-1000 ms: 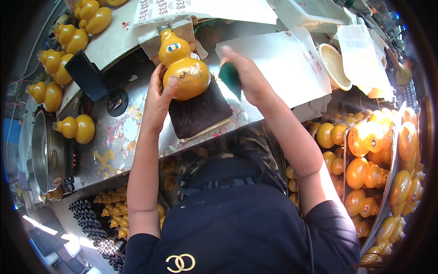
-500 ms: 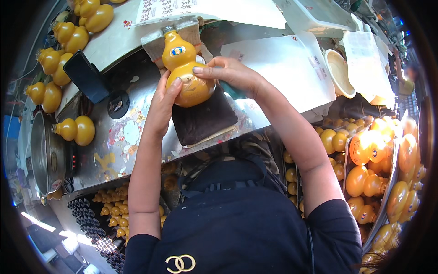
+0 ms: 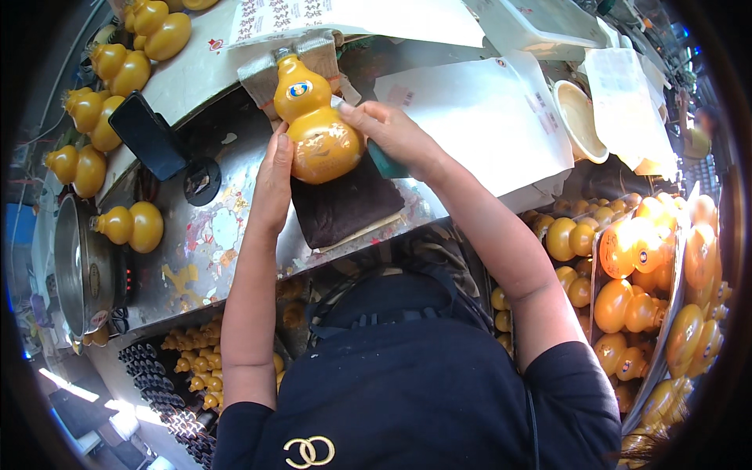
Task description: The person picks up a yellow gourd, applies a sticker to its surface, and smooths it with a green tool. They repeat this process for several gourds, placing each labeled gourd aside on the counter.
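Brings the right hand (image 3: 398,141) in from the white sheet (image 3: 486,133), grasping a green object (image 3: 387,162), thumb pressed to the yellow gourd (image 3: 325,153) cupped by the left hand (image 3: 272,184).

Cupped a yellow gourd-shaped bottle (image 3: 325,149) between left hand (image 3: 272,184) and right hand (image 3: 398,141), held a partly hidden green object (image 3: 385,162) in the latter, above dark cloth (image 3: 345,210).

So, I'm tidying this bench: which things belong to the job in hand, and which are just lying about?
Seemingly in use:
yellow gourd-shaped bottle, between left hand and right hand
green item, partly hidden by right hand
dark cloth

Apparently lying about:
phone
cream bowl
plastic tub
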### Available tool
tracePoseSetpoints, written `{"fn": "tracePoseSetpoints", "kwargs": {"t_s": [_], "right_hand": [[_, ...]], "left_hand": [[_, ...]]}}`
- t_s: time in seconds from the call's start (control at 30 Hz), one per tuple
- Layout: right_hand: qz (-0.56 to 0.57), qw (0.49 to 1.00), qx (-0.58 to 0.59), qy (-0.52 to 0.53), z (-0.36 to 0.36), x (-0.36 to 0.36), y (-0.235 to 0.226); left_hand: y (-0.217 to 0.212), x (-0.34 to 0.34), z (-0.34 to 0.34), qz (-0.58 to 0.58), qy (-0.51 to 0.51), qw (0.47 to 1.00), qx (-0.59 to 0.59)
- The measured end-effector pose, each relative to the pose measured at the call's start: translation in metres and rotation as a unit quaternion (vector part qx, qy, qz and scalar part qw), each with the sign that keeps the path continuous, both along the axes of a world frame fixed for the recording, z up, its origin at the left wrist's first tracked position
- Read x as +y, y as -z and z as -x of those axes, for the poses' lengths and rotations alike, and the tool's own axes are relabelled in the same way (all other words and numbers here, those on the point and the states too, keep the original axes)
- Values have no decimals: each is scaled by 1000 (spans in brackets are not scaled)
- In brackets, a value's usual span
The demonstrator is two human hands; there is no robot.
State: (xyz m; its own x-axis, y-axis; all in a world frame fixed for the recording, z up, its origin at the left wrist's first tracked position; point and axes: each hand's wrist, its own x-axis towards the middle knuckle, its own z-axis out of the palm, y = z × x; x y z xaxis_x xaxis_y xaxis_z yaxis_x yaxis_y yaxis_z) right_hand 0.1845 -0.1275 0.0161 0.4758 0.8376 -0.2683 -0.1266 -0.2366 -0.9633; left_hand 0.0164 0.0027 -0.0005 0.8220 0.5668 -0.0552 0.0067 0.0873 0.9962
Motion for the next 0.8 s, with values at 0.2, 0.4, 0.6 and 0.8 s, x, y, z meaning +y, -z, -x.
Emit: {"fn": "tracePoseSetpoints", "kwargs": {"t_s": [0.2, 0.4, 0.6, 0.8], "right_hand": [[-37, 998, -52, -17, 13, -14, 7], [-27, 998, -34, -46, 8, -14, 6], [-16, 994, -41, -96, -1, -16, 1], [17, 996, -28, -85, 8, 0, -11]], "left_hand": [[-4, -2, 10, -79, 43, 996, 0], [6, 15, 14, -62, 83, 995, -6], [-9, 17, 17, 34, 122, 991, -30], [-6, -3, -4, 115, 13, 992, -52]]}}
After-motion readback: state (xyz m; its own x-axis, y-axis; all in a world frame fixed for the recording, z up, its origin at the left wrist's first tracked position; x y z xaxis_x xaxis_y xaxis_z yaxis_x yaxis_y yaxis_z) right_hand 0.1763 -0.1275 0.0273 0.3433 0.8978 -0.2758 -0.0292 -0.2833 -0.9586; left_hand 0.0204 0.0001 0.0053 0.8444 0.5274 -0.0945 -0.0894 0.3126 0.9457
